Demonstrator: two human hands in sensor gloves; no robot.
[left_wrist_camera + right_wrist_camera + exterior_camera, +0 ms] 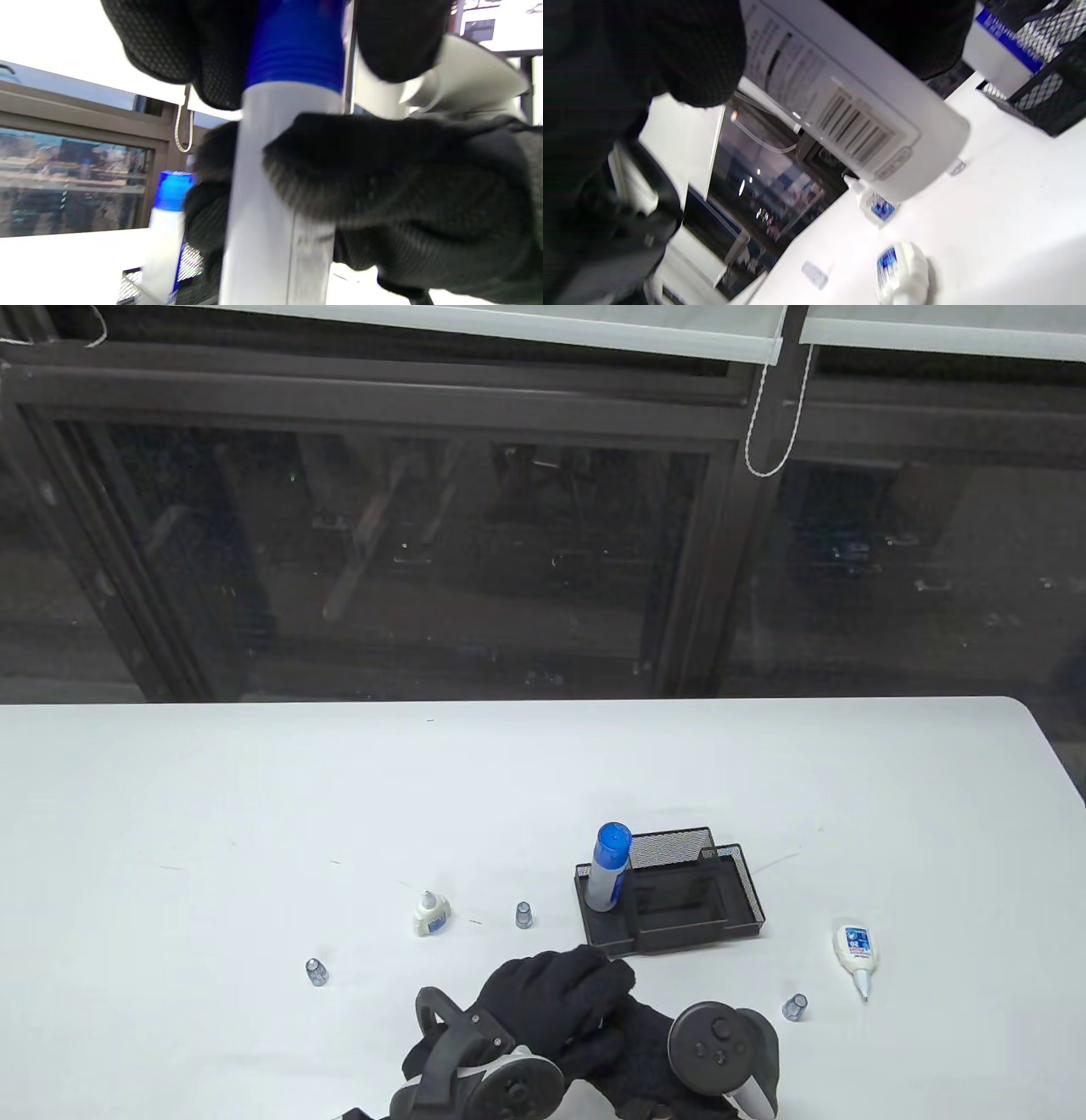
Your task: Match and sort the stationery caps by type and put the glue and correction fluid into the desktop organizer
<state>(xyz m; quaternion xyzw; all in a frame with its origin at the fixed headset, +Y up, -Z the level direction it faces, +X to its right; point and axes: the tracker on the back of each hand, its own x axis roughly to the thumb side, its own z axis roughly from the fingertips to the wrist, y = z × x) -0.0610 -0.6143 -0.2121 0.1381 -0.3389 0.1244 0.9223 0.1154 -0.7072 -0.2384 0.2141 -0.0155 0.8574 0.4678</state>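
Gripping a glue stick (275, 190) with both hands, the person works just in front of the organizer (738, 891), at its near left corner. The left hand (551, 993) has its fingers curled over the blue cap (297, 55) at the top; the right hand (670, 1052) wraps the white barrel lower down, barcode label showing in the right wrist view. From the table view the stick itself is buried under the gloves, so only the wrist cameras show it.

Already standing in the organizer's left compartment is another glue stick (609, 869), blue cap on, upright. So this looks like the capping step for the second stick, cap seated or being twisted home; I can't tell which.

Left of the organizer stands a correction fluid bottle (429, 914), uncapped, with a small clear cap (523, 914) between it and the organizer and another cap (316, 971) farther left. Right of the organizer a second bottle (857, 948) lies on its side, nozzle bare, a third cap (795, 1006) near it.

Next, I'd judge, the stick needs lifting over the organizer's low front wall and setting down upright beside the first. The right hand holds the barrel well for that; the left must let go of the cap first. Then the small caps await.
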